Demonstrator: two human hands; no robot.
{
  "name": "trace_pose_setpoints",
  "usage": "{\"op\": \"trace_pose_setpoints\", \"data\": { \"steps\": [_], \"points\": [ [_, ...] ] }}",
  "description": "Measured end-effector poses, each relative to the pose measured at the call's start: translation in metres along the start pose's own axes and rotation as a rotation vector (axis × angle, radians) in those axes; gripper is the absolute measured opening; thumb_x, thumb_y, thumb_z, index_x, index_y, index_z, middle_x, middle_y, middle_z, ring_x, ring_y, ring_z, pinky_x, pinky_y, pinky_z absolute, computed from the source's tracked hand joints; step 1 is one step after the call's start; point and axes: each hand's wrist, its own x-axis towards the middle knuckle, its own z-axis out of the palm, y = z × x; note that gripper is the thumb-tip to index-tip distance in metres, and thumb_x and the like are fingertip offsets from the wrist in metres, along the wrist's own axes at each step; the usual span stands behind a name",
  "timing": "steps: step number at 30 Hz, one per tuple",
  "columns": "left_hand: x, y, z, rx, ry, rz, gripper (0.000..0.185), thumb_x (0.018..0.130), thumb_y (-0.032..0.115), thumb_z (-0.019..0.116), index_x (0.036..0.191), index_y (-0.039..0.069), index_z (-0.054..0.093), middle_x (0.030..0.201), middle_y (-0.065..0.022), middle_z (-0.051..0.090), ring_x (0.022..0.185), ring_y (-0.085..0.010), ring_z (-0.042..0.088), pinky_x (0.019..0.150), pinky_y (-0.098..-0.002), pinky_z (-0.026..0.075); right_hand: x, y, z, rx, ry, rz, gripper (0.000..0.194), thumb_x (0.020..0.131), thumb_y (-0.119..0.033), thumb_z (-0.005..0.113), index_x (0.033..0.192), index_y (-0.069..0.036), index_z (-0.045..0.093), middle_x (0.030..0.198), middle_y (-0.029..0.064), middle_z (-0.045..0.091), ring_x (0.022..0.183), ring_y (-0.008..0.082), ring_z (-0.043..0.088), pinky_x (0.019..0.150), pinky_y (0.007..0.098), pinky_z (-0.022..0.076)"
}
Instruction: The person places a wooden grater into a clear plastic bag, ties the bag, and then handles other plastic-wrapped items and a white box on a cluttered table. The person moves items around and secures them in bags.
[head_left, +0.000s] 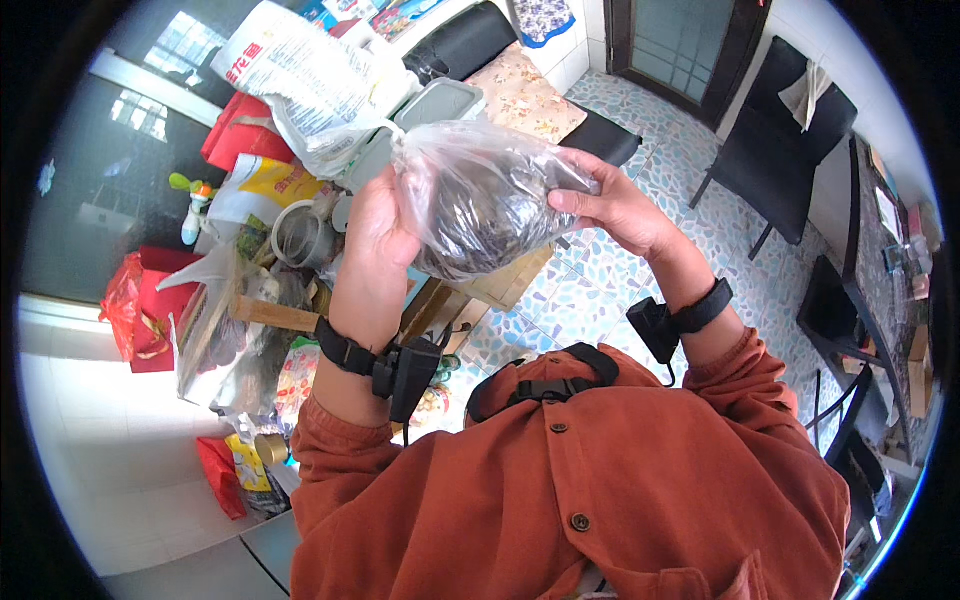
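Between my two hands hangs a clear plastic bag (487, 202), tied off in a knot at its upper left and filled with dark, dried-looking contents that I cannot identify. My left hand (386, 217) grips its left side just under the knot, the fingers partly hidden behind the film. On the right side, my right hand (607, 202) holds it with the thumb in front and the other fingers behind and on top. Just beyond the bag stand a grey-lidded plastic container (442, 101) and a large white printed sack (315, 82).
At left, a crowded surface bears a clear plastic jar (300, 232), a small handheld fan (195, 206), a wooden handle (274, 313) and red bags (154, 307). A black chair (780, 142) stands on the tiled floor (600, 270) at right, near a dark table (874, 247).
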Motion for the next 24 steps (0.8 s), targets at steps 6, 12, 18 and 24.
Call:
{"op": "trace_pose_setpoints", "data": {
  "steps": [6,12,18,24],
  "points": [
    [-0.005,-0.011,0.045,0.882,0.039,0.386,0.042,0.095,0.022,0.055,0.127,-0.002,0.045,0.120,-0.0138,0.057,0.112,-0.0202,0.054,0.097,-0.0340,0.042,-0.001,-0.009,-0.016,0.202,0.256,-0.056,0.038,0.085,-0.020,0.072,0.119,-0.009,0.058,0.108,0.0025,0.065,0.094,0.0119,0.064,0.069,0.0262,0.0566],
    [-0.012,-0.042,0.079,1.798,-0.203,0.612,0.096,0.064,0.023,0.086,0.141,0.001,0.034,0.134,-0.0158,0.050,0.125,-0.0267,0.047,0.105,-0.0366,0.037,-0.005,-0.024,-0.025,0.444,0.305,-0.026,0.037,0.089,-0.023,0.066,0.121,-0.006,0.056,0.110,0.0039,0.062,0.094,0.0127,0.062,0.072,0.0262,0.0581],
    [0.006,-0.039,0.088,1.215,-0.080,0.388,0.060,0.078,0.013,0.077,0.128,-0.002,0.048,0.118,-0.0104,0.061,0.103,-0.0181,0.059,0.091,-0.0319,0.046,-0.025,-0.036,-0.031,0.279,0.371,-0.065,0.078,0.085,-0.063,0.057,0.138,-0.008,0.041,0.132,0.0127,0.049,0.116,0.0222,0.052,0.093,0.0363,0.0450],
    [0.013,-0.046,0.099,0.977,-0.033,0.239,0.050,0.082,0.014,0.073,0.123,-0.004,0.051,0.115,-0.0116,0.061,0.099,-0.0183,0.060,0.087,-0.0323,0.048,-0.035,-0.035,-0.011,0.224,0.260,-0.126,0.086,0.079,-0.042,0.075,0.142,-0.003,0.032,0.132,0.0106,0.050,0.119,0.0202,0.050,0.099,0.0376,0.0417]
  ]
}}
